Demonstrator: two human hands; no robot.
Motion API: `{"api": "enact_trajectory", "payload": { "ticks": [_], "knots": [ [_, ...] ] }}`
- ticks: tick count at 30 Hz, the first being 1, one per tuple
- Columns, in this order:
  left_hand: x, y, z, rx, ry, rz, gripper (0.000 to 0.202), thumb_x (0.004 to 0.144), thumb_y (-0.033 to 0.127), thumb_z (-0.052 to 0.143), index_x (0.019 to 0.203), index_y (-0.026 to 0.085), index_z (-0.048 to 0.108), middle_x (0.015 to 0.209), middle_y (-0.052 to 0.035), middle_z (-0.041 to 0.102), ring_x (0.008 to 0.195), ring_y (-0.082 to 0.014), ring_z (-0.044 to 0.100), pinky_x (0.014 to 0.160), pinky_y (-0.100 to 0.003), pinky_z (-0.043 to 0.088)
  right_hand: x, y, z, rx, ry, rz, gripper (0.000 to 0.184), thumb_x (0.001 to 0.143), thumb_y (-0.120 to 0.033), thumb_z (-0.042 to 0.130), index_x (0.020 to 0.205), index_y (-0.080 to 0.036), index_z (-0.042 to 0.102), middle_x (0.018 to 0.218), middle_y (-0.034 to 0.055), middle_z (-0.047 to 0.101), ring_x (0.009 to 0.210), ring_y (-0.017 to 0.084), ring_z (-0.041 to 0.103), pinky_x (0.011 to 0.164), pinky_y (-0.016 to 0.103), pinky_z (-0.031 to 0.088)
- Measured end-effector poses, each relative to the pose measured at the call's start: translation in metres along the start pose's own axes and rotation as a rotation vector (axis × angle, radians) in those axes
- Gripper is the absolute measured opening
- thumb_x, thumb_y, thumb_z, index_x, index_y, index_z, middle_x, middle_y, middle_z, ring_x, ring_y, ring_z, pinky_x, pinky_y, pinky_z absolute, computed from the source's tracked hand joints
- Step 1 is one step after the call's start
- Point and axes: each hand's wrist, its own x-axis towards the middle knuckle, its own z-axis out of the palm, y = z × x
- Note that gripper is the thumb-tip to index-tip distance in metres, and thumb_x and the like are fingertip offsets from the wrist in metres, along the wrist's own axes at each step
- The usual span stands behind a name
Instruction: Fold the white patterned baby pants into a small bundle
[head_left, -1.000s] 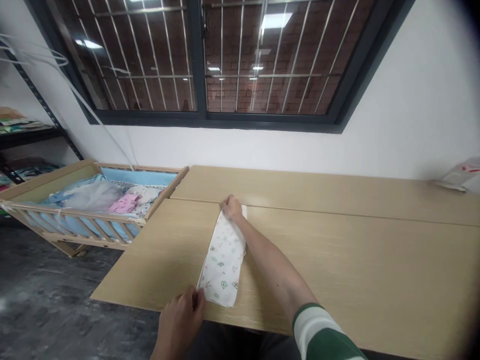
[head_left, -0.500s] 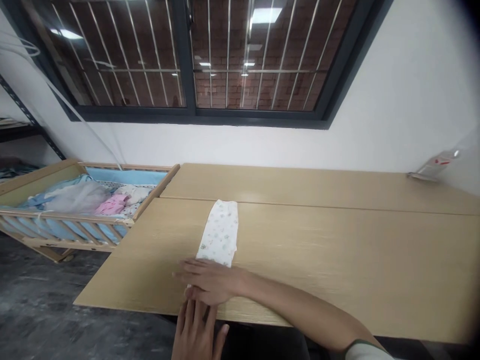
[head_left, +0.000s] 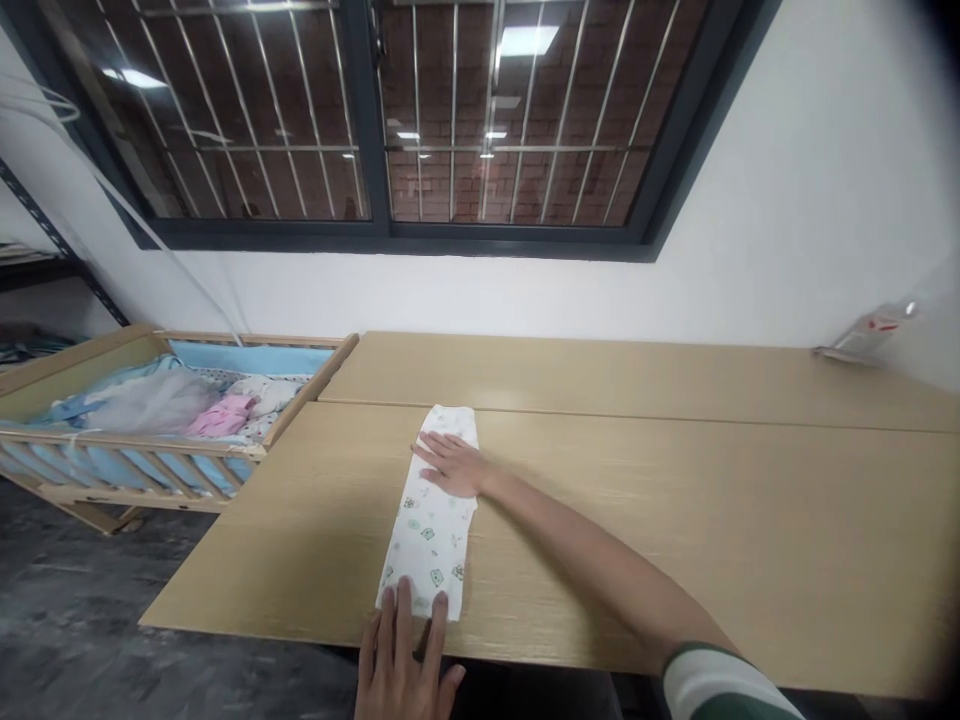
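Item: long folded printed cloth, laid lengthwise on the wooden table, its near end close to the front edge. Right hand rested flat across the cloth's far half, fingers straight, gripping nothing. Left hand lay flat too, its spread fingertips pressing the near hem. Wooden crib stood just beside the table.

A folded cloth lies lengthwise on the tabletop. The left hand presses its 6 o'clock end flat; the right hand lies flat towards its 12 o'clock end.
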Motion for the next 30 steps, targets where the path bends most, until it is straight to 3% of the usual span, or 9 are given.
{"api": "enact_trajectory", "payload": {
  "ticks": [7, 10, 13, 18, 21, 24, 27, 30],
  "knots": [
    [0.002, -0.006, 0.003, 0.030, 0.082, 0.068, 0.065, 0.087, 0.050, 0.064, 0.147, 0.027, 0.052, 0.132, -0.0182, 0.065, 0.119, -0.0381, 0.061, 0.090, -0.047, 0.050, 0.035, 0.053, -0.015, -0.019, 0.102, 0.056, 0.059, 0.106, -0.049, 0.032, 0.159, -0.023, 0.034, 0.168, 0.0083, 0.021, 0.157, 0.026, 0.015, 0.128, 0.048, 0.012],
    [0.005, -0.004, -0.002, 0.019, 0.062, 0.056, 0.065, 0.085, 0.046, 0.067, 0.146, 0.027, 0.053, 0.135, -0.0189, 0.064, 0.120, -0.0393, 0.060, 0.089, -0.048, 0.050, 0.039, 0.062, -0.017, -0.016, 0.111, 0.018, 0.056, 0.107, -0.044, 0.032, 0.159, -0.024, 0.035, 0.168, 0.0067, 0.025, 0.157, 0.024, 0.018, 0.128, 0.045, 0.012],
    [0.010, -0.003, -0.012, 0.006, 0.008, 0.031, 0.065, 0.085, 0.039, 0.068, 0.147, 0.027, 0.052, 0.140, -0.0182, 0.060, 0.123, -0.0388, 0.059, 0.091, -0.047, 0.048, 0.038, 0.057, -0.019, -0.057, 0.166, -0.006, 0.055, 0.106, -0.039, 0.033, 0.157, -0.018, 0.038, 0.166, 0.0109, 0.031, 0.156, 0.025, 0.022, 0.127, 0.046, 0.014],
    [0.019, -0.019, -0.024, -0.116, -0.003, 0.026, 0.050, 0.092, 0.038, 0.062, 0.141, 0.026, 0.057, 0.136, -0.0144, 0.064, 0.115, -0.0308, 0.064, 0.091, -0.042, 0.046, 0.013, 0.017, -0.024, -0.093, 0.355, -0.030, 0.047, 0.101, -0.026, 0.041, 0.145, -0.012, 0.051, 0.154, 0.0181, 0.048, 0.145, 0.029, 0.038, 0.122, 0.050, 0.026],
    [0.024, -0.038, -0.023, -0.232, -0.006, 0.012, 0.039, 0.096, 0.030, 0.057, 0.135, 0.027, 0.061, 0.130, -0.0087, 0.068, 0.113, -0.0236, 0.065, 0.092, -0.037, 0.044, -0.025, -0.025, -0.022, -0.012, 0.393, -0.009, 0.034, 0.099, -0.022, 0.043, 0.125, -0.013, 0.064, 0.129, 0.0175, 0.065, 0.120, 0.029, 0.057, 0.106, 0.047, 0.042],
    [0.028, -0.054, -0.024, -0.347, -0.011, 0.022, 0.034, 0.097, 0.026, 0.055, 0.130, 0.027, 0.062, 0.131, -0.0066, 0.068, 0.114, -0.0210, 0.065, 0.093, -0.034, 0.045, -0.074, -0.070, -0.016, 0.085, 0.294, -0.100, 0.030, 0.103, -0.025, 0.040, 0.102, -0.017, 0.069, 0.097, 0.0094, 0.072, 0.094, 0.022, 0.064, 0.089, 0.036, 0.049],
    [0.030, -0.061, -0.029, -0.445, -0.077, 0.057, 0.031, 0.099, 0.024, 0.051, 0.127, 0.027, 0.063, 0.131, -0.0065, 0.068, 0.117, -0.0199, 0.065, 0.094, -0.033, 0.046, -0.121, -0.106, -0.011, 0.187, 0.163, -0.190, 0.029, 0.105, -0.032, 0.044, 0.111, -0.020, 0.068, 0.100, 0.0073, 0.072, 0.093, 0.020, 0.065, 0.088, 0.033, 0.049],
    [0.029, -0.061, -0.031, -0.505, -0.084, 0.093, 0.028, 0.100, 0.025, 0.052, 0.126, 0.026, 0.064, 0.126, -0.0061, 0.070, 0.113, -0.0195, 0.066, 0.095, -0.032, 0.048, -0.157, -0.125, -0.004, 0.157, 0.123, -0.207, 0.027, 0.099, -0.041, 0.055, 0.111, -0.021, 0.069, 0.103, 0.0085, 0.072, 0.100, 0.023, 0.065, 0.095, 0.037, 0.048]
  ]
}}
